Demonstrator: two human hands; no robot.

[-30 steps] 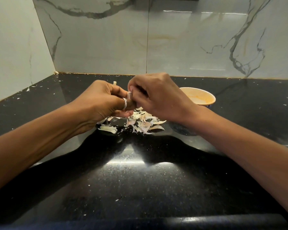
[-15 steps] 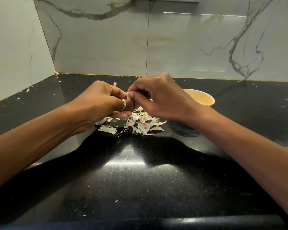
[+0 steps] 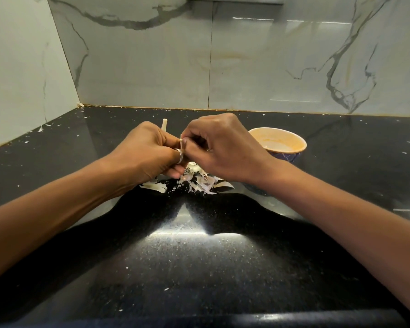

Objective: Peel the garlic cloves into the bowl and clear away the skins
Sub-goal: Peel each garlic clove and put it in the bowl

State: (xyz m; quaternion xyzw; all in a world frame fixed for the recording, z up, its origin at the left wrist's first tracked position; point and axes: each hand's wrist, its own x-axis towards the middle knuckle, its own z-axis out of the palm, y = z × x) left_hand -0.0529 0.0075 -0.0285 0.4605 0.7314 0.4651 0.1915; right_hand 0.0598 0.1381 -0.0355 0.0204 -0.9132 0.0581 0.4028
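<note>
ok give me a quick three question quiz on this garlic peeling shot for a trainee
1. True or false: the bowl stands on the counter beside the person's right hand.
2. Where does the pile of skins lie? A) inside the bowl B) on the counter under the hands C) against the wall
3. Which hand wears the ring?

Key
1. True.
2. B.
3. The left hand. Both hands pinch a small pale piece, seemingly a clove, between them.
</note>
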